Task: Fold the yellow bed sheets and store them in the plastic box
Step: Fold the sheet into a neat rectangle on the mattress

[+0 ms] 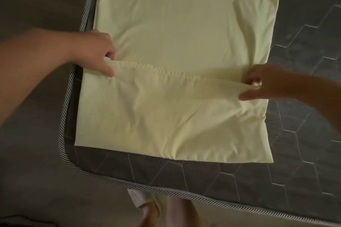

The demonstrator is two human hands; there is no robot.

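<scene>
left hand (97,55) + right hand (262,83) pinch a ridge across the yellow sheet (184,24) mid-frame | long axis runs to the frame's top | mattress (304,79) underneath, both hands equally near

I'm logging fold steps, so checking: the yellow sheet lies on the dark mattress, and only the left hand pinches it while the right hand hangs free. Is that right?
Not quite. In the head view both hands pinch the yellow sheet: the left hand at its left edge, the right hand at its right edge, raising a ridge between them. The sheet does lie on the dark mattress.
</scene>
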